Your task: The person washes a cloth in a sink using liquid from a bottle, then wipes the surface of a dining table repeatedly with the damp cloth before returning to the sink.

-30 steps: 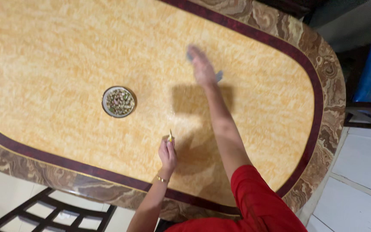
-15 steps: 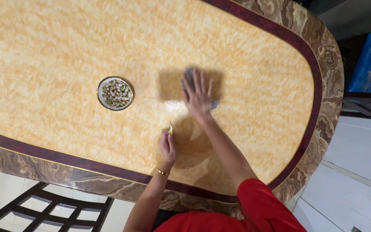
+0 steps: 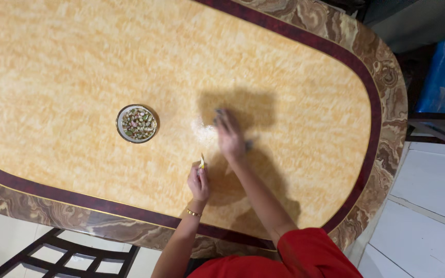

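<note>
Head view: we're wiping the table with a cloth.

Our right hand is pressing flat on the grey cloth mid-table; our left hand is pinching a small yellow thing. A wide swipe could be knocking the bowl of bits nearby, and that yellow thing could be slipping out.

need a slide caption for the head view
Right hand presses a grey cloth on the orange table.

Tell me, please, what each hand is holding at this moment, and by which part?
The left hand pinches a small yellow object by its lower end. The right hand presses flat on a grey cloth, covering its middle.
</note>
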